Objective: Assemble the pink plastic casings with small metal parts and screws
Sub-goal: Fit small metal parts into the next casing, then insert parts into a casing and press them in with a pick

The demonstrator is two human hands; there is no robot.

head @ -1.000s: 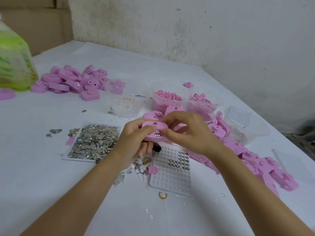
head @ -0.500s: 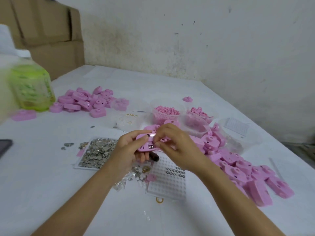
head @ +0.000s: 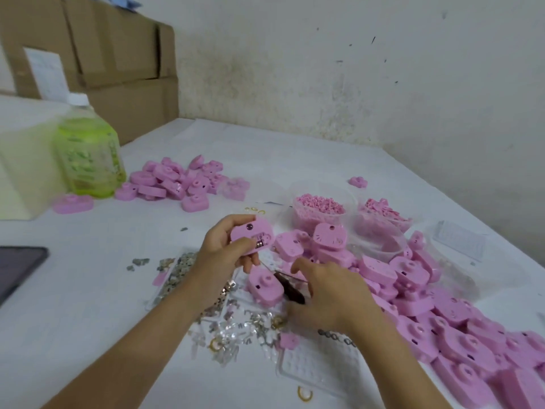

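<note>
- Left hand (head: 227,246) grips a pink casing (head: 253,233), fingers curled round its left edge and thumb pressed on its face; a small metal part (head: 259,244) sits in the casing's slot.
- Right hand (head: 327,293) hovers below and right of the held casing, index finger raised and the rest blurred. A dark tool (head: 290,290) lies against its thumb side; whether the hand grips it cannot be told.
- A second casing (head: 262,286) lies directly below the held casing, touching the dark tool.
- A large heap of casings (head: 427,305) spreads right of and below the held casing across the tabletop (head: 88,305).
- A smaller heap of casings (head: 177,181) lies above and left of the held casing, with a green bottle (head: 88,154) farther left.
- Two clear tubs of small pink pieces (head: 320,208) stand just above and right of the held casing.
- A tray of metal parts (head: 180,267) sits left of and below the held casing, partly hidden by the left wrist.
- A white grid tray (head: 318,364) lies well below the held casing.
</note>
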